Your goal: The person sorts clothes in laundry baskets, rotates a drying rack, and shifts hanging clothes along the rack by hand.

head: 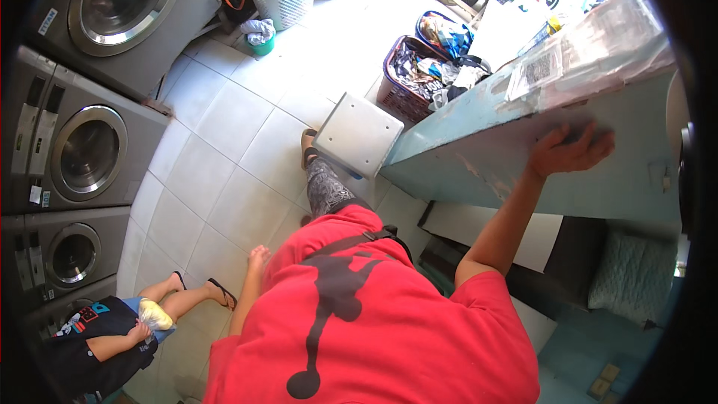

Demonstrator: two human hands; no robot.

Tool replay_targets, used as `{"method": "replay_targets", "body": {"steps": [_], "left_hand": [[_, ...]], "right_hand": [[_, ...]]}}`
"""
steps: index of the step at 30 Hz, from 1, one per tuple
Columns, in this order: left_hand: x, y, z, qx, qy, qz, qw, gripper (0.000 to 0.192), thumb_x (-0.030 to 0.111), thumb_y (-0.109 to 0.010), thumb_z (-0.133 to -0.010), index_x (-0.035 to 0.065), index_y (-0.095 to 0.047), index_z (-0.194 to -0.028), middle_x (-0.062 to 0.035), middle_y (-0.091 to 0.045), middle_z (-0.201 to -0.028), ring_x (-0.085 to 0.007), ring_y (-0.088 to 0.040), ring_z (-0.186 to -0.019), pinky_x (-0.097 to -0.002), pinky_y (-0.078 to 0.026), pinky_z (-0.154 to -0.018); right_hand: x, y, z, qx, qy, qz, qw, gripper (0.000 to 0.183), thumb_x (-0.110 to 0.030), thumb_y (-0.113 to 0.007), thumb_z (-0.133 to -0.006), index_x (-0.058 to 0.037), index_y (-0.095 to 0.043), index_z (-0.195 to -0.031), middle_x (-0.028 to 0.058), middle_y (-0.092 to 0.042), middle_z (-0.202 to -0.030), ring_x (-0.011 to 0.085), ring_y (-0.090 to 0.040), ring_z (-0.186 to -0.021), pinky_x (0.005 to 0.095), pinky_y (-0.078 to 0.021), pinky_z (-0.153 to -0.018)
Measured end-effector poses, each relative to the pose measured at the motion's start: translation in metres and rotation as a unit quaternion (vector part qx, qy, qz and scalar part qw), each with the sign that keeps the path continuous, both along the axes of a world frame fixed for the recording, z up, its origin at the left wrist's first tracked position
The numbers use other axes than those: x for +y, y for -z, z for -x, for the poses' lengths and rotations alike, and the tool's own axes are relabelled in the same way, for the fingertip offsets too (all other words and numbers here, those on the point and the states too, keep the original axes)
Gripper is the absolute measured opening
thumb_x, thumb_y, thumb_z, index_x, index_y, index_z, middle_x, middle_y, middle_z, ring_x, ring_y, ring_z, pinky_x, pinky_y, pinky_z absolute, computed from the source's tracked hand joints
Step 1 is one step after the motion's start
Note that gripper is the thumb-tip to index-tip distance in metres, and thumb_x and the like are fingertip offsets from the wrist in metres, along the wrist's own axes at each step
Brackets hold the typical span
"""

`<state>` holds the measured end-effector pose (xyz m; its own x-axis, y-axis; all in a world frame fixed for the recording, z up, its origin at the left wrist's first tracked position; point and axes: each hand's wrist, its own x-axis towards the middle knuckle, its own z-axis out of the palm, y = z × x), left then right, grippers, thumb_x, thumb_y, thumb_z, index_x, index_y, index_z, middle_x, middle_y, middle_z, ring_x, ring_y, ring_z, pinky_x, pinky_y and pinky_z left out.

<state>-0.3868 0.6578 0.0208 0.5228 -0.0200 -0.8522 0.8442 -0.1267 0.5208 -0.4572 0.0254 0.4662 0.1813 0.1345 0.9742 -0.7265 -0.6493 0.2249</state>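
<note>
My right hand (572, 148) is raised at the right, fingers spread and holding nothing, in front of or against the side of a light-blue painted counter (477, 163); whether it touches is unclear. My left hand (258, 257) hangs low beside my red shirt (359, 303), empty, its fingers loosely bent. Before me a square-topped white plastic stool (359, 133) stands on the tiles, close to my sandalled foot. Past the stool, a dark plastic laundry basket (401, 102) full of clothes rests beside the counter, with a second filled basket (420, 18) behind it.
Front-loading washing machines (90, 151) line the left side. A person (98, 342) stands lower left, holding a plastic bag (155, 314). A white laundry basket (289, 5) and a small green tub (261, 47) stand at the top. A quilted cushion (628, 275) lies at right.
</note>
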Motion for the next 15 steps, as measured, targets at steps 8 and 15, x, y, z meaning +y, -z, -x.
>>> {"method": "replay_targets", "body": {"steps": [8,15], "left_hand": [[-0.006,-0.026,-0.03,0.045,-0.014,-0.014,0.999,0.033,0.02,-0.052,-0.088,0.0127,-0.046,-0.119,-0.0047,-0.057,-0.113,-0.0194,-0.055,-0.101,-0.0388,-0.045,-0.077],[-0.059,-0.062,-0.171,0.022,0.086,-0.025,0.996,0.03,0.022,-0.052,-0.089,0.0154,-0.047,-0.118,-0.0007,-0.058,-0.108,-0.0144,-0.055,-0.098,-0.0364,-0.043,-0.076]], "right_hand": [[0.004,-0.005,-0.003,0.019,-0.013,0.003,1.0,0.044,-0.036,-0.039,-0.095,-0.0033,-0.046,-0.123,0.0239,-0.03,-0.139,0.043,-0.03,-0.128,0.0538,-0.0267,-0.102],[0.0,0.004,-0.008,-0.034,0.005,-0.035,0.999,0.05,-0.038,-0.034,-0.096,0.0009,-0.039,-0.127,0.0266,-0.029,-0.137,0.0406,-0.029,-0.128,0.0531,-0.0263,-0.102]]}}
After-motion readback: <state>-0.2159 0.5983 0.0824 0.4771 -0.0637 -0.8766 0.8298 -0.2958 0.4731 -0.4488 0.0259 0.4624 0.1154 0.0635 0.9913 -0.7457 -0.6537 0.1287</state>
